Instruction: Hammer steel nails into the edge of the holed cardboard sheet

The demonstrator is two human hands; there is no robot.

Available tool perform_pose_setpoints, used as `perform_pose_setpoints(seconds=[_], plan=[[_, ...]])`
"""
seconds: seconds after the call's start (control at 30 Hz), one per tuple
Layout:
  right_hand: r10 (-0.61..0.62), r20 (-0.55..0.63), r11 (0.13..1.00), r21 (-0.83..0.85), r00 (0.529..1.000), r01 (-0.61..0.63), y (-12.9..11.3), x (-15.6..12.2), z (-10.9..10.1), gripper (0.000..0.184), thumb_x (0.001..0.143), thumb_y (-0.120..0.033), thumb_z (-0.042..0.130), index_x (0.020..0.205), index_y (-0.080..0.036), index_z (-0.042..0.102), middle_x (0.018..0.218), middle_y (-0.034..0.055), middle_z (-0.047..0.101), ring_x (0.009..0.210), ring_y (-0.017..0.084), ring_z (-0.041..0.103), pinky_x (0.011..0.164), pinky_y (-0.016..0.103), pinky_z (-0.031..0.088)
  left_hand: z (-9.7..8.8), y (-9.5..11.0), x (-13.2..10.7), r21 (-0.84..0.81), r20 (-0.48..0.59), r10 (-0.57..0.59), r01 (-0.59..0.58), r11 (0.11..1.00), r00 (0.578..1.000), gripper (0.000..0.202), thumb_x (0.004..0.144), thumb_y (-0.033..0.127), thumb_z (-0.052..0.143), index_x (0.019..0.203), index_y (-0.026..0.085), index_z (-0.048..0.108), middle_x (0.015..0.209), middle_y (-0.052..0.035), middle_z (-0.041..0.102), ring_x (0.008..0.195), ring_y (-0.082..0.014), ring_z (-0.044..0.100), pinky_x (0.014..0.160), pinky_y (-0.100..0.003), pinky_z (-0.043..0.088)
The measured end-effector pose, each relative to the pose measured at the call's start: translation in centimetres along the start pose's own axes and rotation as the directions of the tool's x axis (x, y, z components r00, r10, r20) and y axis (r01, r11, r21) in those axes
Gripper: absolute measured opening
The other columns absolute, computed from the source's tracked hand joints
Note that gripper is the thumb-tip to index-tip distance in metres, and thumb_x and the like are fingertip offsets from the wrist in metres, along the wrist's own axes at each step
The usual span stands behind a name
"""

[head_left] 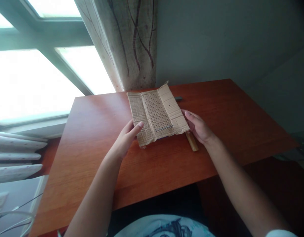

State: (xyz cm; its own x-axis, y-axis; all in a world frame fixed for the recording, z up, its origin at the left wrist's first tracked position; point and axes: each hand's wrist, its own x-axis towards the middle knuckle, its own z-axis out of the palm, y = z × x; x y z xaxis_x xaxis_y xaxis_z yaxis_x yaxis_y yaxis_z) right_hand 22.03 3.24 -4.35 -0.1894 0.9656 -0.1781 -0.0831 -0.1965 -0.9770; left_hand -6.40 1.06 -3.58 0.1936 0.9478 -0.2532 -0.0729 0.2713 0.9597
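Observation:
A creased piece of brown cardboard point(173, 108) is held over the table, its two side flaps folded along a middle panel. Rows of small dark marks or holes cover that panel point(155, 110), with a line of small grey bits along its near end. My left hand point(127, 136) grips the left edge, thumb on top and fingers underneath. At the right edge is my right hand point(198, 126), its fingers curled against the side and partly hidden behind the cardboard. A wooden handle point(192, 141) sticks out from below, near my right hand.
The reddish-brown wooden table point(240, 125) stands against a wall. Behind the cardboard a flat grey piece point(178, 98) shows. A bright window point(38, 75) and a patterned curtain point(132, 42) are at the back left. White cables point(14, 214) hang at the lower left.

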Motion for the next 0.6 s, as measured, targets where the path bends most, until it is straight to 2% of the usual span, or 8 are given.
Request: perform_pose_setpoints(seconds=[0.13,0.23,0.37,0.6], plan=[[-0.035,0.004,0.999,0.003,0.999,0.035,-0.4,-0.2,1.1,0.043,0.085,-0.047,0.072,0.122,-0.025,0.071,0.104,0.0021,0.077,0.08,0.02,0.067,0.063,0.029,0.05,0.4,0.1,-0.1,-0.011,0.025,0.037,-0.037,0.999,0.999,0.056,0.086,0.055,0.073,0.129,0.02,0.066,0.128,-0.0119,0.072,0.118,-0.0327,0.066,0.091,-0.038,0.057],[-0.051,-0.042,0.999,0.002,0.998,0.051,-0.4,-0.2,1.6,0.039,0.081,-0.041,0.074,0.117,-0.025,0.072,0.105,0.0016,0.078,0.085,0.022,0.07,0.071,0.032,0.054,0.7,0.1,-0.1,0.012,0.008,0.08,-0.08,0.997,0.997,0.054,0.083,0.051,0.077,0.125,0.018,0.068,0.128,-0.0116,0.072,0.122,-0.0325,0.065,0.101,-0.04,0.053],[-0.084,-0.103,0.996,0.024,0.991,0.087,-0.5,-0.2,2.1,0.038,0.079,-0.038,0.073,0.114,-0.024,0.073,0.103,0.0019,0.079,0.091,0.024,0.072,0.078,0.035,0.056,1.0,0.0,0.0,0.033,-0.027,0.099,-0.098,0.995,0.995,0.055,0.08,0.049,0.08,0.123,0.018,0.065,0.125,-0.0106,0.074,0.12,-0.0316,0.066,0.097,-0.038,0.056],[-0.105,-0.147,0.992,0.059,0.984,0.114,-0.9,-0.1,2.7,0.036,0.08,-0.039,0.072,0.111,-0.023,0.073,0.103,0.0036,0.078,0.09,0.024,0.072,0.078,0.035,0.056,1.2,0.4,0.0,0.006,-0.043,0.155,-0.155,0.988,0.987,0.052,0.082,0.045,0.078,0.123,0.017,0.064,0.124,-0.0098,0.073,0.115,-0.0295,0.069,0.091,-0.035,0.057]])
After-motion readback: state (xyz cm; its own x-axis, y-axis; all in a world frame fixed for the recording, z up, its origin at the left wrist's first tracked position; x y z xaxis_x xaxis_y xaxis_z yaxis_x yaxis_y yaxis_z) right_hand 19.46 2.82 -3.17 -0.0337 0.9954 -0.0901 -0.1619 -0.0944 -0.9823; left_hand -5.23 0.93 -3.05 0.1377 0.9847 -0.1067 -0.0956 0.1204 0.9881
